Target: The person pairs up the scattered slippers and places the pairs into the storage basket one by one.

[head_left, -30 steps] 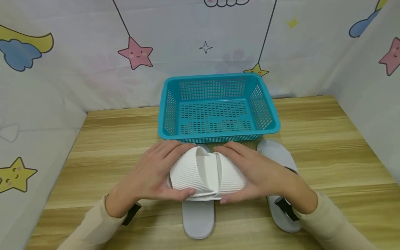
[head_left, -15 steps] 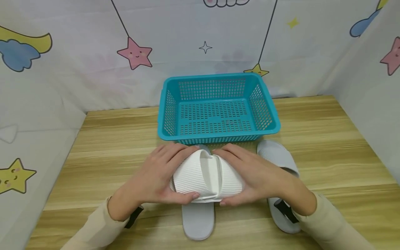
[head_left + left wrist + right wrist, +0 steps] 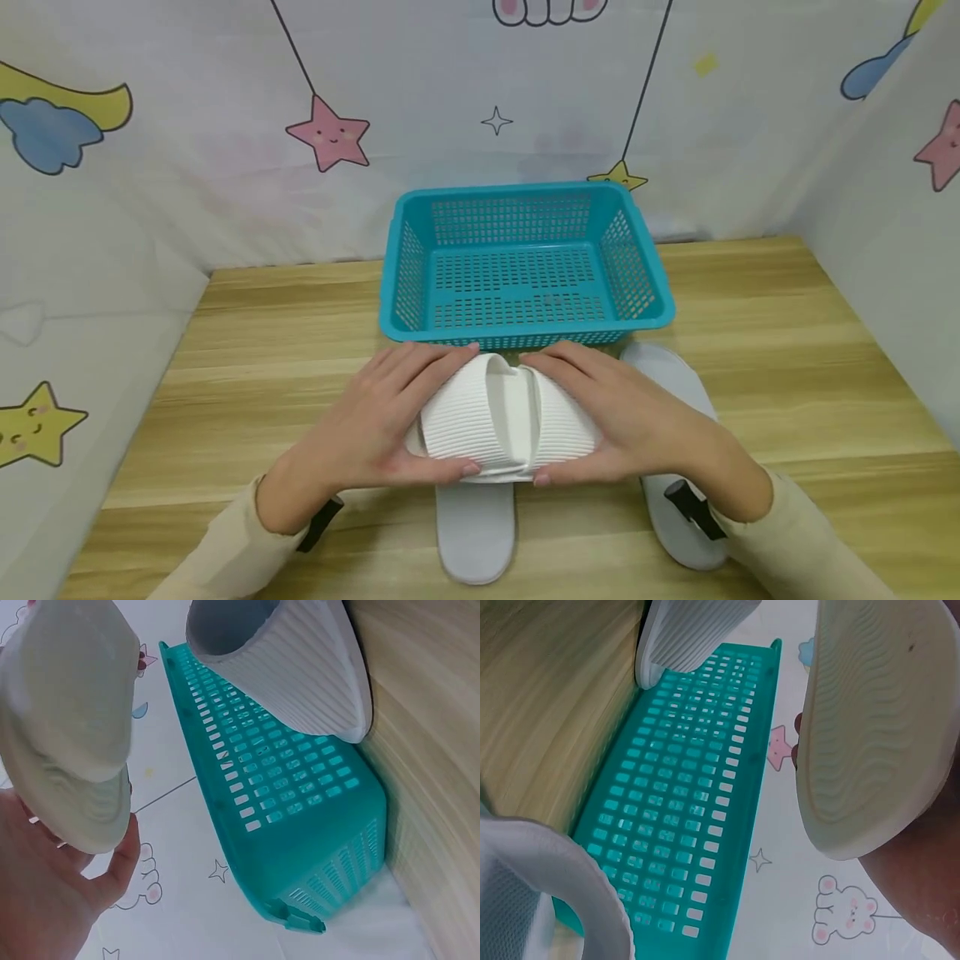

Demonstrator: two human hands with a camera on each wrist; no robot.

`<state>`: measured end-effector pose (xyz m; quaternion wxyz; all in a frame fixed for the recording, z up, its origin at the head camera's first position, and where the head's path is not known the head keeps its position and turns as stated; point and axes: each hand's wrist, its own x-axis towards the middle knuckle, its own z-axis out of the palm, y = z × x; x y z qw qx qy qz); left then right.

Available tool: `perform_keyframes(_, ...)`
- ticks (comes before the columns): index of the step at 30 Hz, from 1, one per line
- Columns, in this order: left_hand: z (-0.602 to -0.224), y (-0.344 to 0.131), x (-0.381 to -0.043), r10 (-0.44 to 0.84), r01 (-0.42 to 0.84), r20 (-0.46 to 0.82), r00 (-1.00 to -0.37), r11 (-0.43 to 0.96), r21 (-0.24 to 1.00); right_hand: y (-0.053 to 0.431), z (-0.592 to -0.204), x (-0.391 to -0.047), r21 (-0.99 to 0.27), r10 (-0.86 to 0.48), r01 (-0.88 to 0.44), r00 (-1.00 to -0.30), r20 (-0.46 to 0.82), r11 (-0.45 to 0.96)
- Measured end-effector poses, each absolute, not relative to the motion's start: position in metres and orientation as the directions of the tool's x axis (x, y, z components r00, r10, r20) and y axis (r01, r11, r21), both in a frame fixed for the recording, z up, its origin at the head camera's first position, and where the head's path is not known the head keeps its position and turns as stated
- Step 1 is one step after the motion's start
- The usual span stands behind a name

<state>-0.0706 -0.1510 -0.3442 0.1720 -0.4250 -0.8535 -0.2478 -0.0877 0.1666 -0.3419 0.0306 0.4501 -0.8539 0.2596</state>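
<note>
A pair of white slippers (image 3: 459,417) with ribbed straps is held up in front of me, turned edge to edge so the straps face each other. My left hand (image 3: 382,417) grips them from the left side, thumb along the near edge. From the right, my right hand (image 3: 630,412) holds them the same way, its thumb close to the left one. The wavy-patterned sole (image 3: 877,735) shows in the right wrist view. Below the pair lies a grey slipper (image 3: 476,533), its upper part hidden in the head view. A second grey slipper (image 3: 678,525) lies under my right forearm.
A teal perforated basket (image 3: 517,327) with nothing in it stands on the wood-grain table (image 3: 262,333) just beyond my hands. Behind it and at both sides hang white cloth walls (image 3: 420,100) printed with stars and clouds.
The white slippers have shifted slightly right with both hands still gripping them. The head view has tilted a little, and the basket and grey slippers stay in place.
</note>
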Motion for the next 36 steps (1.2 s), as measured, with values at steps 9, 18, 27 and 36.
perform_keyframes(9,-0.337,-0.161,-0.068,0.630,0.803,0.500,-0.594,0.502,0.322,0.173,-0.338,-0.090,-0.410,-0.732,-0.782,-0.604,0.315,0.469)
perform_keyframes(18,-0.339,-0.177,-0.070,0.576,0.765,0.523,-0.629,0.580,0.281,0.185,-0.337,-0.095,-0.370,-0.714,-0.792,-0.604,0.354,0.486)
perform_keyframes(27,-0.351,-0.189,-0.073,0.537,0.703,0.483,-0.692,0.654,0.279,0.196,-0.337,-0.102,-0.384,-0.680,-0.793,-0.605,0.414,0.472)
perform_keyframes(36,-0.361,-0.197,-0.077,0.543,0.677,0.416,-0.730,0.659,0.328,0.204,-0.330,-0.115,-0.394,-0.637,-0.782,-0.623,0.455,0.483)
